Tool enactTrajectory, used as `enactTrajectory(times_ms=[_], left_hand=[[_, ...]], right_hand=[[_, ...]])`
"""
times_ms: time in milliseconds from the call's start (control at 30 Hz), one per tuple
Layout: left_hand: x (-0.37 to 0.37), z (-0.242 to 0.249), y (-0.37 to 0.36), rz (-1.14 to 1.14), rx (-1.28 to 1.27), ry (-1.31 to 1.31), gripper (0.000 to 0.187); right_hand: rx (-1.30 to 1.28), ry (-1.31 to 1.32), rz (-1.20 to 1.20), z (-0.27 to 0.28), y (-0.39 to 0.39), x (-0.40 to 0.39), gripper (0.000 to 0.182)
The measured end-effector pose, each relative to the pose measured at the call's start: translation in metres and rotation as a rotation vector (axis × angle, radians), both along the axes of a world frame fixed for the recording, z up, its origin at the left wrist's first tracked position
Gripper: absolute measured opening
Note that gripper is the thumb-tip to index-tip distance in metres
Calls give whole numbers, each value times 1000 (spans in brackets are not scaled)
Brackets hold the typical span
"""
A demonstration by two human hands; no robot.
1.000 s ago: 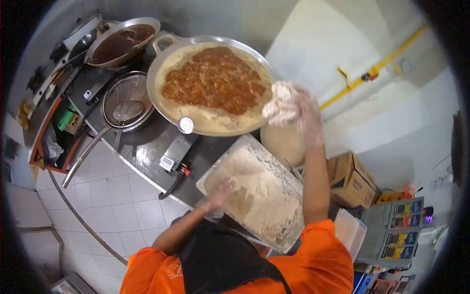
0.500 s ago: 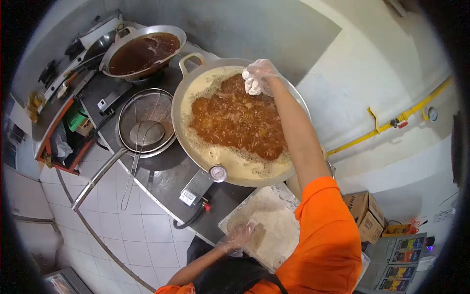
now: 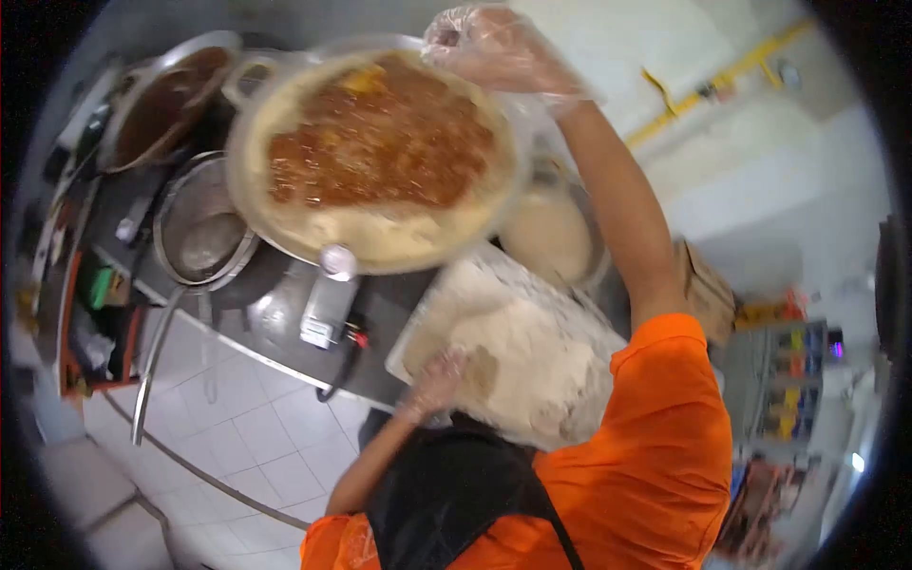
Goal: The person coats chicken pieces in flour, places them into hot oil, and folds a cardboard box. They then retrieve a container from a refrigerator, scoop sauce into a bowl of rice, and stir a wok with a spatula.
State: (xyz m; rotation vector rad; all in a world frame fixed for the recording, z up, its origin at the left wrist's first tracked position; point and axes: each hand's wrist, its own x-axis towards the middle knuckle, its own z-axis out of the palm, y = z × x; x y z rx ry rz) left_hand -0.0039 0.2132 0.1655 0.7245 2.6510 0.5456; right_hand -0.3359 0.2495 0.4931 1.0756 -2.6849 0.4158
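Observation:
My right hand (image 3: 499, 52), in a clear plastic glove, is raised over the far right rim of a wide pan (image 3: 249, 204) of bubbling oil. Its fingers are loosely curved and apart, slightly blurred, and no piece shows in them. Brown frying food (image 3: 380, 142) crowds the oil, with a yellow patch near the far side and pale foam around it. My left hand (image 3: 439, 382), also gloved, rests open at the left of a tray of white flour (image 3: 532, 351), beside a darker tan patch. A round dial thermometer (image 3: 337, 259) sits at the pan's near rim.
Left of the pan lies a long-handled strainer (image 3: 204, 249) over a bowl. A second pan of dark liquid (image 3: 171, 104) stands farther left. A round container of pale contents (image 3: 549, 233) is right of the pan. A yellow pipe (image 3: 712, 81) runs along the wall.
The white floury piece no longer shows in my right hand, which has lifted and moved toward the pan's far rim. My view has turned, bringing the flour tray and pale container more into sight.

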Motion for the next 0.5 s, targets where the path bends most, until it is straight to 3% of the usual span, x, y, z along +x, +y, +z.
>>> enactTrajectory(times_ms=[67,133,200,233,300,333,400,433,500], left_hand=[[18,-77,-2,0,-114,982,52],[23,-80,-1,-24,-51,395,52],[17,-62,-7,14,112,346,53],[12,-48,-5,-10,119,339,53],[4,-27,-2,-66,-71,71,54],[6,-31,-1,-89,-74,71,54],[3,-44,3,-9,196,80,47],[1,-41,8,-22,192,84,47],[-5,-31,22,23,466,44,37]], right_hand=[[-57,-253,82,-6,69,60,24],[-42,-452,102,-56,139,110,26],[-48,-728,94,-163,234,155,27],[293,-379,-17,-187,255,199,25],[411,-573,-174,-252,315,269,23],[534,-695,-252,-308,351,303,23],[665,-567,-292,-332,353,356,23],[656,-567,-303,-359,363,369,23],[795,-680,-441,-413,384,388,35]])
